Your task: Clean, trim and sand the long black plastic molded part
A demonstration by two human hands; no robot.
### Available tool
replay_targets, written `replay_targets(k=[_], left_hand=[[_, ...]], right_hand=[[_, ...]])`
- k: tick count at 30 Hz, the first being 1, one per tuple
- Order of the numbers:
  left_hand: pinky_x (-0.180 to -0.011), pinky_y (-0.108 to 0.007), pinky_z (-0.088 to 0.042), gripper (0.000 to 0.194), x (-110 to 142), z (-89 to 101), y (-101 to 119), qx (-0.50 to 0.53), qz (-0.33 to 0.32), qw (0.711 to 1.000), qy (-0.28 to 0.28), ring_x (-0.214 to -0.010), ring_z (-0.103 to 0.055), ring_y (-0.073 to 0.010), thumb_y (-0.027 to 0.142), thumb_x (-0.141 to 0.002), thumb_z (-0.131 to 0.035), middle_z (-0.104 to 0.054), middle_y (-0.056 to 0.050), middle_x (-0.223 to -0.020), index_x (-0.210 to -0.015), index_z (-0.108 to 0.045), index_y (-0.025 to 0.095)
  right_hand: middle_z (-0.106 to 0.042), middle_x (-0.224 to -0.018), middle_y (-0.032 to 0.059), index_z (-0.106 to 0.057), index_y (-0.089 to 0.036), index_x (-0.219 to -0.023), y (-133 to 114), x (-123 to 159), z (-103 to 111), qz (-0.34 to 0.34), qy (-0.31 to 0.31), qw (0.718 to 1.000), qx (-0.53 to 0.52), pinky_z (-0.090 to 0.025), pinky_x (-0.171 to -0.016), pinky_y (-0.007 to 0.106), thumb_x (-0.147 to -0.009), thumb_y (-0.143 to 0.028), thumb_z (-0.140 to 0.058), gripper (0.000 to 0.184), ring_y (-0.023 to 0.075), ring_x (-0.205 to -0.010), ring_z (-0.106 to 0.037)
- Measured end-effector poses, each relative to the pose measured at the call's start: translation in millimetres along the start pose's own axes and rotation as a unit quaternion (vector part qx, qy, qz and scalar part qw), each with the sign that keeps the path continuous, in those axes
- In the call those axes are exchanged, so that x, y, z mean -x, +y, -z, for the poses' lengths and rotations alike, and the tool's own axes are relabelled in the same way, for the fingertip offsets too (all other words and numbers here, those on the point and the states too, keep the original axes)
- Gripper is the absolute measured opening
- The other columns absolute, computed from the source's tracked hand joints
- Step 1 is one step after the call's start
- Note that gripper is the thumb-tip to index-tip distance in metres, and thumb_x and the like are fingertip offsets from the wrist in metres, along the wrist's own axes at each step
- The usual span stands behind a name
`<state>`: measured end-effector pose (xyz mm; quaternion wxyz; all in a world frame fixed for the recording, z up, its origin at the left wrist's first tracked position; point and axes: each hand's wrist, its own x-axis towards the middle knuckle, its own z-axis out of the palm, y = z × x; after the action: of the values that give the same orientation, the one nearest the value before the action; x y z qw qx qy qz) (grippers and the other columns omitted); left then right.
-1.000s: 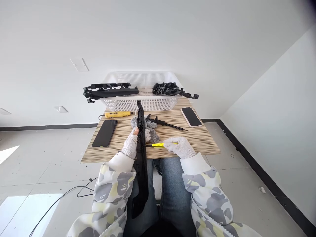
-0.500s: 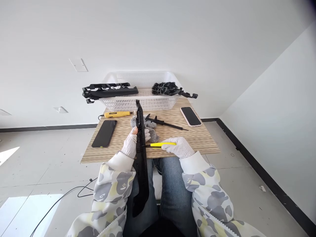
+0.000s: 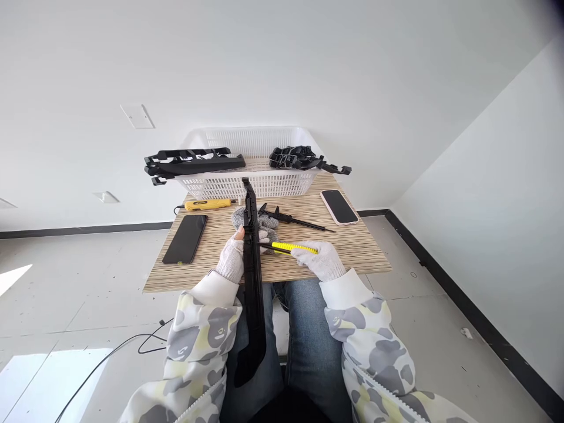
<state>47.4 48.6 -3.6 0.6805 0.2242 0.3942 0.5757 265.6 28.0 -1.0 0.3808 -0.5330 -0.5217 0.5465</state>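
My left hand (image 3: 231,258), in a white glove with a bare thumb tip, is closed round a long black plastic trim piece (image 3: 252,282). The piece stands lengthwise, its far end over the table and its near end above my lap. My right hand (image 3: 324,259), also gloved, grips a slim tool with a yellow ribbed handle and dark shaft (image 3: 286,247). The shaft points left and meets the right edge of the piece, just by my left fingers; its tip is too small to make out. Behind the piece lies a grey knitted glove or cloth (image 3: 268,224).
A white plastic basket (image 3: 247,132) at the back holds black plastic parts (image 3: 196,163) that overhang its rim. On the table (image 3: 352,255) lie a black caliper (image 3: 288,219), a yellow corded tool (image 3: 208,204), a black phone (image 3: 185,239) and a pink-edged phone (image 3: 339,207).
The yellow-handled tool has moved away from me along the piece's edge and now slants, its shaft end farther up. My left hand keeps its hold in about the same place.
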Motion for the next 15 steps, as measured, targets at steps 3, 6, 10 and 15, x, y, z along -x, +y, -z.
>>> replay_targets(k=[3,6,10,15], left_hand=[[-0.075,-0.039,-0.064,0.052,-3.4,4.3,-0.2,0.003,0.017,1.0,-0.012,-0.076,-0.077,-0.0269,0.05,-0.096,-0.058,-0.08,-0.019,-0.089,-0.118,-0.068,0.005],[-0.076,-0.038,-0.064,0.052,-6.7,10.8,-1.3,0.003,0.015,0.999,-0.033,-0.078,-0.077,-0.0261,0.053,-0.095,-0.059,-0.08,-0.017,-0.091,-0.119,-0.069,0.008],[-0.078,-0.04,-0.063,0.055,-10.2,16.9,-3.7,-0.006,0.001,0.998,-0.065,-0.083,-0.077,-0.0269,0.059,-0.092,-0.06,-0.08,-0.015,-0.093,-0.117,-0.07,0.011],[-0.082,-0.042,-0.063,0.057,-16.1,20.2,-5.5,0.003,0.016,0.998,-0.058,-0.084,-0.076,-0.0278,0.059,-0.091,-0.063,-0.079,-0.014,-0.091,-0.122,-0.069,0.012]], right_hand=[[-0.06,-0.053,0.0014,-0.082,-0.01,-0.088,-0.4,0.5,0.2,-0.016,-0.023,1.0,-0.011,-0.041,-0.055,0.03,-0.054,-0.049,-0.084,0.052,0.0128,-0.05,-0.049],[-0.06,-0.052,0.0004,-0.082,-0.011,-0.09,-1.5,3.1,0.4,-0.011,-0.011,1.0,-0.017,-0.04,-0.054,0.028,-0.058,-0.048,-0.083,0.049,0.0118,-0.051,-0.049],[-0.06,-0.052,0.0004,-0.082,-0.011,-0.087,-1.9,4.7,0.9,-0.01,-0.012,1.0,-0.024,-0.038,-0.051,0.026,-0.057,-0.047,-0.083,0.047,0.0112,-0.049,-0.049],[-0.061,-0.052,0.0007,-0.082,-0.011,-0.089,0.5,1.1,2.5,-0.022,-0.008,1.0,-0.009,-0.035,-0.047,0.026,-0.058,-0.05,-0.081,0.05,0.0108,-0.047,-0.047]])
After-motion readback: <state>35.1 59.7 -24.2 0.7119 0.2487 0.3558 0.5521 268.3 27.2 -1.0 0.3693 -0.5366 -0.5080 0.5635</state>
